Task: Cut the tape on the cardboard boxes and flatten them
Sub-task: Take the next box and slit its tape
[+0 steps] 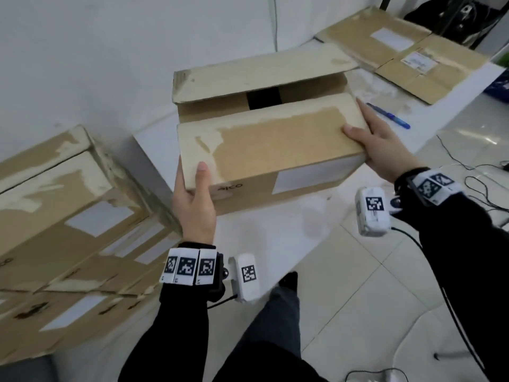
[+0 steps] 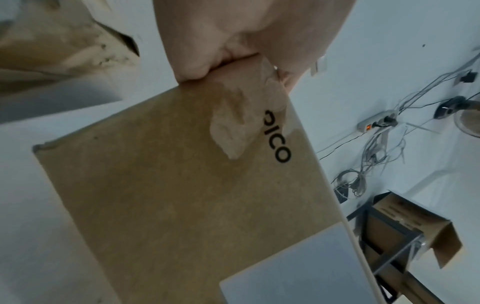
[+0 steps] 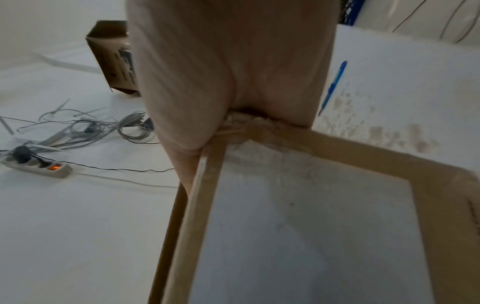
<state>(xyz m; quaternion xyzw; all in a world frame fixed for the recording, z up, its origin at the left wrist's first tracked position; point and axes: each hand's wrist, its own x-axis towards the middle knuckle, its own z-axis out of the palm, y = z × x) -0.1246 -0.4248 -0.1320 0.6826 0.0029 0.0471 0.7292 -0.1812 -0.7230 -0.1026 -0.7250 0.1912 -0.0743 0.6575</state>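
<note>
A brown cardboard box [image 1: 275, 150] with its top flaps parted stands on the white table [image 1: 275, 232] in front of me. My left hand [image 1: 192, 197] grips its near left corner, thumb on top of the near flap. My right hand [image 1: 377, 144] grips the right end of the same flap, thumb on top and fingers along the box's side. In the left wrist view the box front [image 2: 155, 195] carries black lettering and a white label. The right wrist view shows the box's side [image 3: 311, 226] under my palm. A blue utility knife [image 1: 391, 117] lies on the table just right of the box.
A stack of taped boxes [image 1: 63, 216] sits at my left. Flattened cardboard [image 1: 405, 51] lies at the back right of the table. On the tiled floor to the right lie cables and a power strip [image 3: 41, 166], and an open box [image 2: 405, 228] by a metal frame.
</note>
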